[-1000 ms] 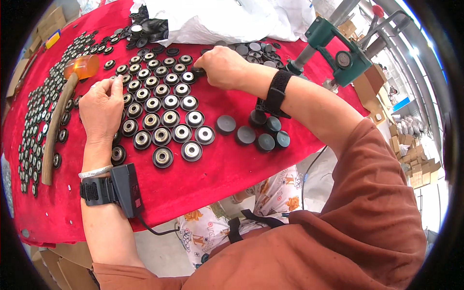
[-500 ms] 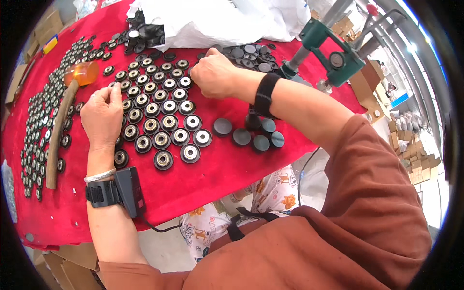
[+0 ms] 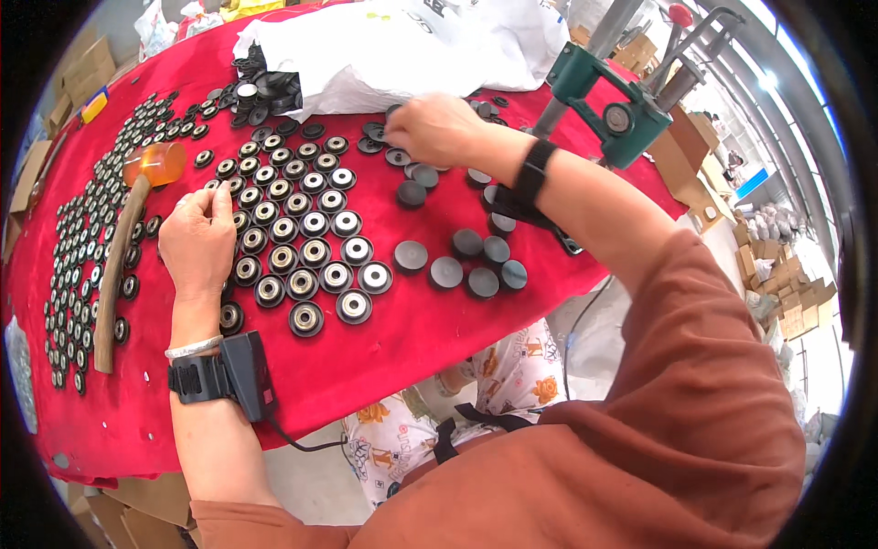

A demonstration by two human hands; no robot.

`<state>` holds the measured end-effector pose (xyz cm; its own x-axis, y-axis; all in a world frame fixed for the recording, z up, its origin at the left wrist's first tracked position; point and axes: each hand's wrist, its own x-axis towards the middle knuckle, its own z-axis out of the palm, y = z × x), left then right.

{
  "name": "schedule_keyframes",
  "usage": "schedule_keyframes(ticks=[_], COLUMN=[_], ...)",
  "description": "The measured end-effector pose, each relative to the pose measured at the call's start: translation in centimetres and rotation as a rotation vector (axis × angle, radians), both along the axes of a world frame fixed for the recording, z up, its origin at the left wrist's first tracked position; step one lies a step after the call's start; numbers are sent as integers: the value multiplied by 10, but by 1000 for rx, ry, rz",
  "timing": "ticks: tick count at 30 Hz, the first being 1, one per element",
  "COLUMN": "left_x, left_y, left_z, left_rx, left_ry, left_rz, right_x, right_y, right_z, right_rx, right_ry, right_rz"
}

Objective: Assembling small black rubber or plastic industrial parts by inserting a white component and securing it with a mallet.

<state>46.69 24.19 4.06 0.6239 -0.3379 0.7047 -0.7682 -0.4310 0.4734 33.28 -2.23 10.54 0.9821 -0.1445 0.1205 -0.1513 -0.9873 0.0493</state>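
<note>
My left hand (image 3: 198, 240) rests on the table at the left edge of rows of black wheel-like rings with metal bearings (image 3: 314, 223). Its thumb and fingers are pressed together, hiding anything between them. Farther right, my right hand (image 3: 433, 131) is over loose round black caps (image 3: 399, 156), its fingers curled down. A dark cap edge shows beside those fingertips, but whether they grip it is hidden. More black caps (image 3: 446, 273) lie with smooth tops up, to the right of the bearing rows.
A mallet with an orange head (image 3: 155, 165) and wooden handle lies left, beside many more bearing pieces (image 3: 78, 274). A green press (image 3: 611, 108) stands at the right. A white sack (image 3: 366, 57) and black parts (image 3: 267, 94) sit along the far side of the red cloth (image 3: 402, 352).
My right hand has moved right, from the far right corner of the bearing rows to the loose caps. My left hand stays beside the rows. The view has shifted slightly.
</note>
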Motion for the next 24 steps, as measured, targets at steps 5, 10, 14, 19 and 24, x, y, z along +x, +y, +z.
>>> schedule_keyframes(ticks=[5, 10, 14, 19, 24], left_x=[0, 4, 5, 1, 3], left_y=[-4, -5, -6, -6, -5], left_z=[-1, -4, -5, 0, -3], left_rx=[-5, 19, 32, 44, 60], left_ry=[25, 30, -27, 62, 74], left_rz=[0, 4, 0, 26, 18], right_x=[44, 47, 63, 66, 59], right_y=[-15, -9, 1, 22, 21], right_z=[-16, -10, -20, -21, -26], right_rx=[-209, -41, 33, -75, -11], right_ry=[176, 87, -82, -74, -40], right_rz=[-80, -91, 29, 62, 99])
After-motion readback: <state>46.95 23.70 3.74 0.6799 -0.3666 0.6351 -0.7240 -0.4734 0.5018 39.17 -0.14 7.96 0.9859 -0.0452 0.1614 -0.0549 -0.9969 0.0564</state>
